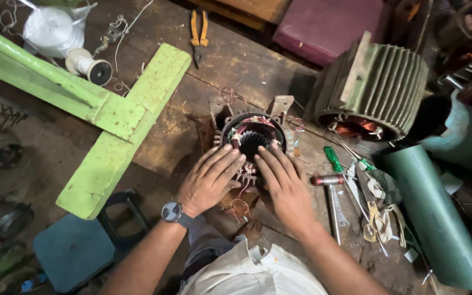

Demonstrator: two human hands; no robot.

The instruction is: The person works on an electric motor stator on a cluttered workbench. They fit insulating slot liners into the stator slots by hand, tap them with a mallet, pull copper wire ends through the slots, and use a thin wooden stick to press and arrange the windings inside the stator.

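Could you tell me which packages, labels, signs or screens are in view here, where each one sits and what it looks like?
White plastic bag: top left of the wooden bench, bulging, knotted, translucent white.
Round wristwatch: on the left wrist, dark grey dial and strap; its face is too small to make out.
No labels, signs or other screens show. Both hands, left hand and right hand, rest on the small motor stator.

One package only: a white plastic bag (54, 28), knotted at the top and bulging, lies well apart from both hands, far up and to the left of them, beside the green beam (contents not discernible through the plastic); no labels, signs or screens can be made out anywhere in view.
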